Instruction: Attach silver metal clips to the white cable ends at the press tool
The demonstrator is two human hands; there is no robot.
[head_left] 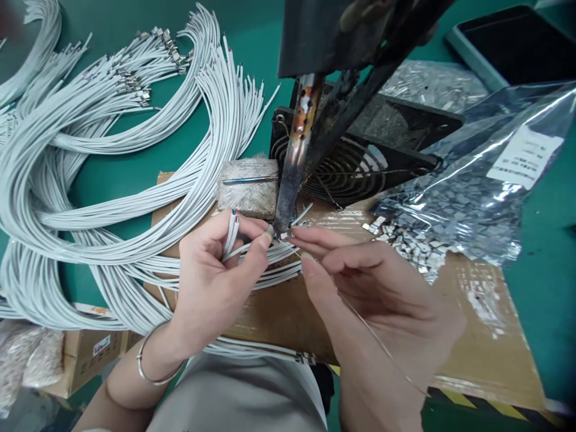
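My left hand (220, 270) is closed around white cables (231, 234), two of whose stripped ends with coloured cores stick up between the fingers. Its thumb and forefinger pinch at a spot beside the tip of a mounted soldering iron (292, 174). Opposite, my right hand (360, 288) is closed on a thin solder wire (380, 341), which trails down across the palm. At its fingertips, a small metal connector (285, 235) sits right by the iron's tip. The fingers partly cover the joint, so exact contact cannot be made out.
Bundles of white cables (112, 234) spread over the left of the green table. Behind the iron stands a black fan (351, 168). A wrapped block (249, 201) sits left of it. Loose metal connectors (418, 249) spill from a plastic bag (472, 198) onto cardboard (472, 336). A phone (517, 45) lies back right.
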